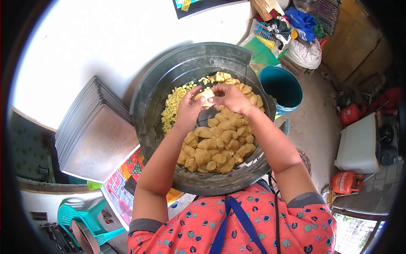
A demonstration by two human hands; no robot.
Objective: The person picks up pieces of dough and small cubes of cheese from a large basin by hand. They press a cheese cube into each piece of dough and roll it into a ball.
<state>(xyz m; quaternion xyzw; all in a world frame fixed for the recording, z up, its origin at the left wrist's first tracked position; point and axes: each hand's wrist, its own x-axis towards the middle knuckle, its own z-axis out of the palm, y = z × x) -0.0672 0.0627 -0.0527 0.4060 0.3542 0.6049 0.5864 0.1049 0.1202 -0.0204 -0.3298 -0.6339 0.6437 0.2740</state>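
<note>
Between my left hand [189, 111] and my right hand [232, 98] is a flattened piece of pale dough [204, 96]. The fingers and thumbs of both hands pinch it from either side, above the middle of a wide dark basin [146, 84]. Below and to the right of my hands lies a heap of yellowish dough pieces [220, 146]. Small pale-yellow cubes [173, 103] are piled along the basin's left side, with a few strewn near the back. Some dough pieces [224, 77] at the far side look lighter and are set close together.
A stack of metal trays [99, 122] leans at the left of the basin. A teal bucket [281, 89] stands close by on the right. Farther off are a green plastic chair [91, 220], a red gas cylinder [344, 183] and a heap of cloths and bags [302, 25].
</note>
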